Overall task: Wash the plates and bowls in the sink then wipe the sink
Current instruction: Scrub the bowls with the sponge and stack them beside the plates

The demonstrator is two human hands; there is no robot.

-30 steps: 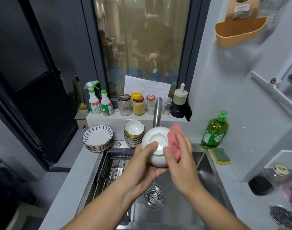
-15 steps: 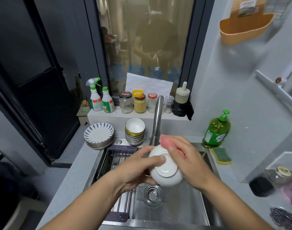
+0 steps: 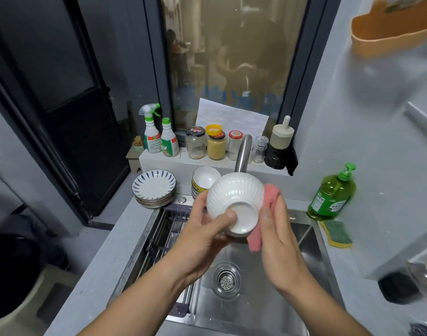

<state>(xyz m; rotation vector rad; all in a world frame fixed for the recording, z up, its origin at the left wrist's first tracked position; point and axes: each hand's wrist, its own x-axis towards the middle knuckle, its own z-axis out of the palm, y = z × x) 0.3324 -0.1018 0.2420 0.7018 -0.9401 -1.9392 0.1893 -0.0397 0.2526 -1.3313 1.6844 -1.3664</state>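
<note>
A: What have your two hands got over the sink (image 3: 312, 253)?

B: Your left hand (image 3: 202, 235) grips one white ribbed bowl (image 3: 235, 197), turned so its foot faces you, thumb pressed on the base ring. Your right hand (image 3: 278, 241) clutches one pink cloth (image 3: 270, 195) flat against the bowl's right side. Both hang above the basin, just in front of the tap (image 3: 242, 154).

A: And the other dishes?

B: One stack of blue-striped plates (image 3: 154, 184) sits on the tabletop (image 3: 96, 270) at the sink's back left corner; I cannot count the plates in it for certain. Just beside it, one stack of bowls (image 3: 204, 178), partly hidden behind the bowl you hold.

A: What is in the basin?

B: One round drain strainer (image 3: 226, 279) in the floor, and one rack (image 3: 164, 241) across the left side.

A: On the ledge?

B: Two spray-cleaner bottles (image 3: 159, 138) with green caps, then four jars (image 3: 216, 144) in a row, one small clear one among them, and one pale dispenser (image 3: 281, 134). To the right stand one green soap bottle (image 3: 332, 192) and one yellow-and-green sponge (image 3: 337, 232).
</note>
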